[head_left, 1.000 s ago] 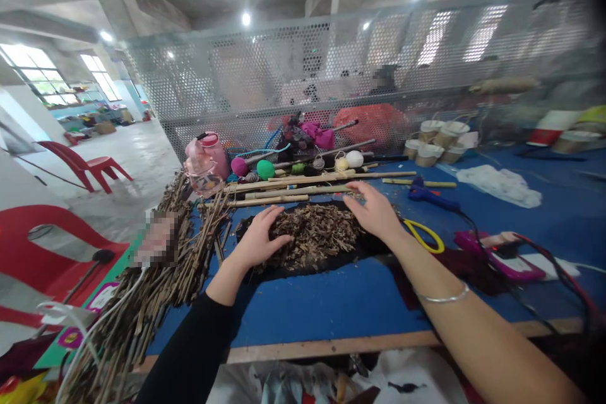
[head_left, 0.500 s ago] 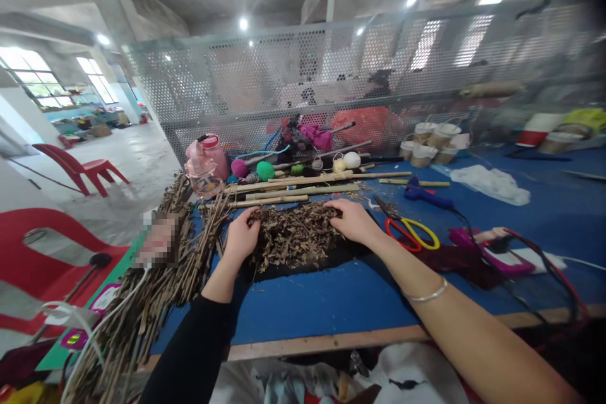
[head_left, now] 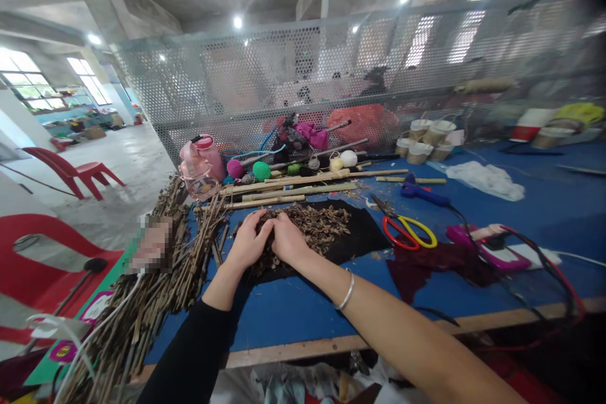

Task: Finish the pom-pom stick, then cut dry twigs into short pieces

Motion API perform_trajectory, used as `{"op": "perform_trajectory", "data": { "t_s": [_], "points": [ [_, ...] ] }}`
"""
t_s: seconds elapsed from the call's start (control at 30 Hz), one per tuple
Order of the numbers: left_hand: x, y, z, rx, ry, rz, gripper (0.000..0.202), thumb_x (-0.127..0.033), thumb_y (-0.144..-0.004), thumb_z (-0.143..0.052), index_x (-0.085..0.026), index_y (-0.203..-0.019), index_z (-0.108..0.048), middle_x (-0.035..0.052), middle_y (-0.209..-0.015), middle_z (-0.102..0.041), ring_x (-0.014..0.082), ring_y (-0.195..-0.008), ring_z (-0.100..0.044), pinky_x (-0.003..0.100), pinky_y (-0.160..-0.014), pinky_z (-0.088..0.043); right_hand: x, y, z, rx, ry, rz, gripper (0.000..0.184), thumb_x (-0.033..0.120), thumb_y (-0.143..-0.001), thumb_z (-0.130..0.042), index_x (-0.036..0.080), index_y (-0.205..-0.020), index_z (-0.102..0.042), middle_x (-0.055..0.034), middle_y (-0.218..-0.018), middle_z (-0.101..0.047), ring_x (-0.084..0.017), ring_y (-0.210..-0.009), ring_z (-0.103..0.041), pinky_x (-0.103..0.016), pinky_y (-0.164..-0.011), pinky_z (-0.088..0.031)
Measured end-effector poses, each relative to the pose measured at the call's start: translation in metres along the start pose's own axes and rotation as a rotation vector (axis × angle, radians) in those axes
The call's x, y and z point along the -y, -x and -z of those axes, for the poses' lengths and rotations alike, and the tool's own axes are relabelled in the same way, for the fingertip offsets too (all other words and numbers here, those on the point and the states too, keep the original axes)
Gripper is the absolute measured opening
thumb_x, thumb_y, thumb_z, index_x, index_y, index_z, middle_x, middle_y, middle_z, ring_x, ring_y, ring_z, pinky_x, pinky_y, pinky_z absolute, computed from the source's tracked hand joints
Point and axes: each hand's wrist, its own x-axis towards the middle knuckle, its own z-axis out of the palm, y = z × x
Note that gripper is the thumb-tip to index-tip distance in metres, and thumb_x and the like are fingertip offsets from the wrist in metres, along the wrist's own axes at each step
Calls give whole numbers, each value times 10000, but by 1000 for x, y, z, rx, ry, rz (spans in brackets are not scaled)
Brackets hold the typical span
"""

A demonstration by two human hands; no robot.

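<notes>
My left hand (head_left: 249,243) and right hand (head_left: 290,242) meet at the left end of the dried leaves (head_left: 326,221), located on the black cloth (head_left: 367,231) atop the table (head_left: 303,315). Fingers (head_left: 250,221) are curled into the leaves; I cannot tell whether they grip any. Assessed progress: leaves deposited on cloth; right-hand portion loose, unattended.

Brown plant bits (head_left: 331,221), seemingly plain black cloth (head_left: 367,232), blue tabletop (head_left: 293,322)
</notes>
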Motion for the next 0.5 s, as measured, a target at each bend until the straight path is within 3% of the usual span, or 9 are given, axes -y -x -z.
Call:
{"op": "perform_trajectory", "data": {
  "t_s": [0.13,0.2,0.3,0.4,0.5],
  "points": [
    [-1,1,1,-26,-18,1,406,-392,-885,-423,-158,-1191,-552,106,-1235,-576,200,-1169,-502,370,-1034,-359,-3,13,27,56,-34,126,404,131,-693,-582,174,-1095,-582,-83,-1054,-556,-200,-931,-588,-292,-839,-462],
    [-2,1,3,-60,3,24,419,-402,-890,-414,-159,-1208,-542,99,-1244,-576,201,-1169,-509,359,-1026,-368,-13,18,48,1,-46,181,445,126,-723,-551,196,-1163,-559,-77,-1164,-551,-198,-1040,-553,-298,-917,-428],
    [-6,2,4,-53,43,57,419,-401,-901,-388,-159,-1199,-556,86,-1213,-606,200,-1135,-540,337,-997,-391,-38,13,71,-135,-15,125,321,214,-843,-464,187,-1134,-596,-95,-1205,-566,-212,-1107,-528,-347,-971,-399],
    [-10,3,1,25,66,48,408,-411,-909,-359,-166,-1085,-634,71,-1119,-661,203,-1071,-581,318,-950,-422,-63,-4,68,-130,31,64,357,333,-890,-433,159,-1153,-600,-139,-1256,-549,-252,-1188,-483,-409,-1000,-375],
    [-13,6,-4,45,65,15,413,-422,-905,-363,-168,-1024,-665,64,-1072,-682,203,-1032,-601,307,-923,-436,-72,-20,46,-66,39,135,332,319,-886,-462,162,-1131,-620,-130,-1259,-560,-239,-1215,-466,-403,-1022,-355]
  ]
}}
